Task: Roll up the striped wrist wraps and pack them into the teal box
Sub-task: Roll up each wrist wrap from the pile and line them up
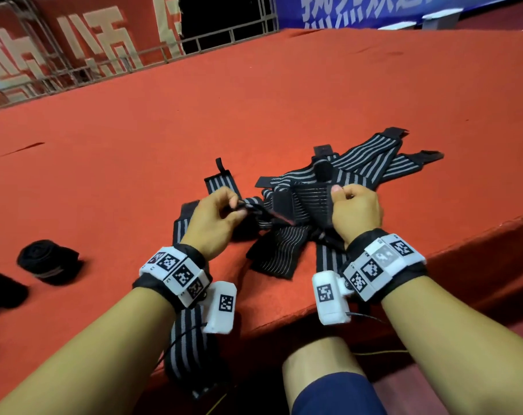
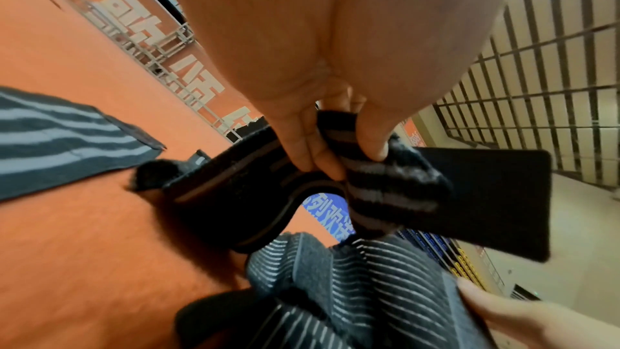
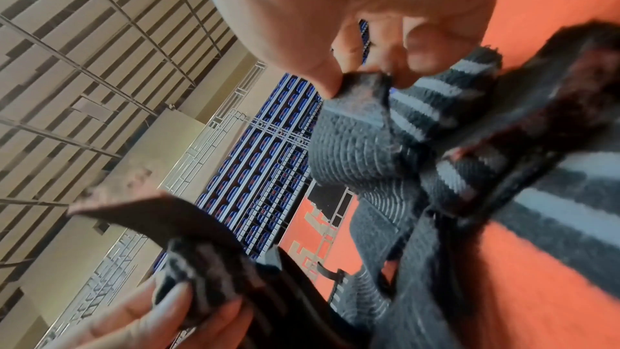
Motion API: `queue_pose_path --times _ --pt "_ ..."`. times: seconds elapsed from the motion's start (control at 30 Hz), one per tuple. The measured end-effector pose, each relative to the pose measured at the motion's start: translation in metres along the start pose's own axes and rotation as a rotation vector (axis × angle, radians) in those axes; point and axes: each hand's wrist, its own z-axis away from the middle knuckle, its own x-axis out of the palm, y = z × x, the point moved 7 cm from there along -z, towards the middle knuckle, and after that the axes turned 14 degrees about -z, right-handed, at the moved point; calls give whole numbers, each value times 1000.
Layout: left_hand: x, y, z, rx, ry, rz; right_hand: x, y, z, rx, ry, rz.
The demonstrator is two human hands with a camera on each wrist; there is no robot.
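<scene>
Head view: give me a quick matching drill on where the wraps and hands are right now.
Things:
1. left hand
2. right hand
3. rolled wrap
4. wrap with loop

States:
A. lies flat on the red table
B. pinches a wide-striped end
C. grips a fine-striped piece
D. stands finished at far left

Pairs: 1-B, 2-C, 3-D, 4-A

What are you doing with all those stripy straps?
A person is sorting a tangled pile of striped wrist wraps on a red table. The left hand pinches one wrap's end, and the right hand grips another. One rolled wrap already sits off to the left. No teal box is in view.
</scene>
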Motion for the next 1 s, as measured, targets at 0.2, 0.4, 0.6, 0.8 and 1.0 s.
queue_pose_path --times 0.2,0.4,0.6,0.8,1.0 --pt "-18 12 5 23 140 127 28 0 16 63 -28 -174" --pt "-81 25 19 68 434 359 73 -9 39 -39 -417 -96" --pt "-119 45 41 139 464 487 118 -25 86 -82 -760 160" --pt "-131 41 67 126 451 492 163 -12 114 -211 -853 471" --pt "-142 25 89 102 528 399 171 13 116 -148 -882 610"
